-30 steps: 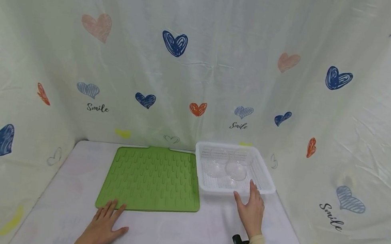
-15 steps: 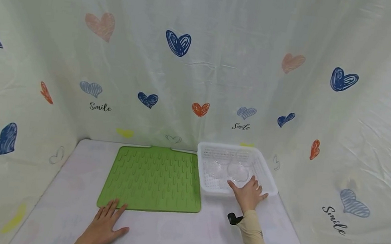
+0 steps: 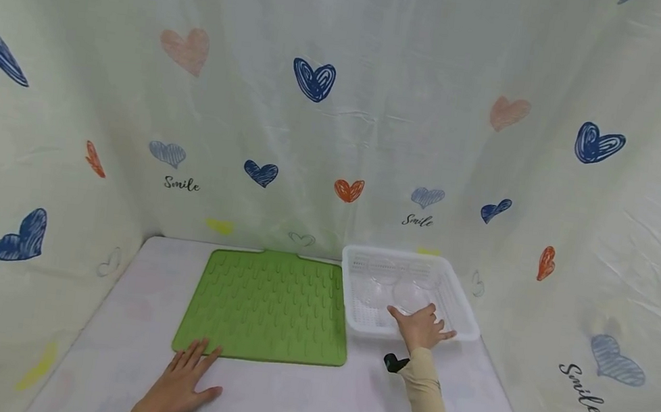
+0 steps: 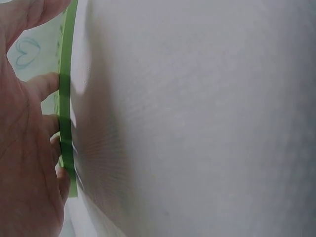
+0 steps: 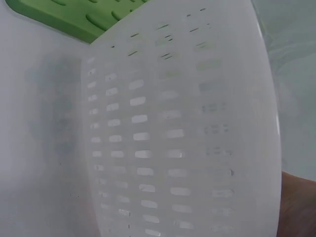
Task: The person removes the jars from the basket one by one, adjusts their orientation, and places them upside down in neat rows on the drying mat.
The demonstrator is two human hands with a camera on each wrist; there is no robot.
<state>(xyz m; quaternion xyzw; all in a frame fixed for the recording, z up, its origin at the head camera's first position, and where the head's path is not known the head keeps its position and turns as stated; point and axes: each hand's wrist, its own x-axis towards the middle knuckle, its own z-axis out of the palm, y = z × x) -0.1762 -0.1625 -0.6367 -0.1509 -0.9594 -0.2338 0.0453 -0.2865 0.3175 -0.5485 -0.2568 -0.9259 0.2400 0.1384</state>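
Observation:
My left hand (image 3: 177, 389) lies flat, fingers spread, with its fingertips on the near edge of a green ribbed mat (image 3: 263, 310). In the left wrist view, the fingers of that hand (image 4: 27, 128) rest at the mat's edge (image 4: 65, 98). To the right, my right hand (image 3: 419, 328) reaches over the near rim of a white perforated basket (image 3: 467, 320). Its thumb and fingers are spread beside a clear round glass-like vessel (image 3: 412, 295); contact cannot be made out. In the right wrist view the basket wall (image 5: 148, 138) hides most of this hand (image 5: 296, 205).
Another clear vessel (image 3: 376, 289) sits left in the basket, its outline faint. Mat and basket stand side by side on a white-covered table (image 3: 283, 404). A curtain (image 3: 339, 132) printed with hearts surrounds the table at the back and sides.
My right hand has moved forward over the basket's near rim, then stayed there over the last half second. My left hand stays on the mat's edge. The head view has shifted slightly.

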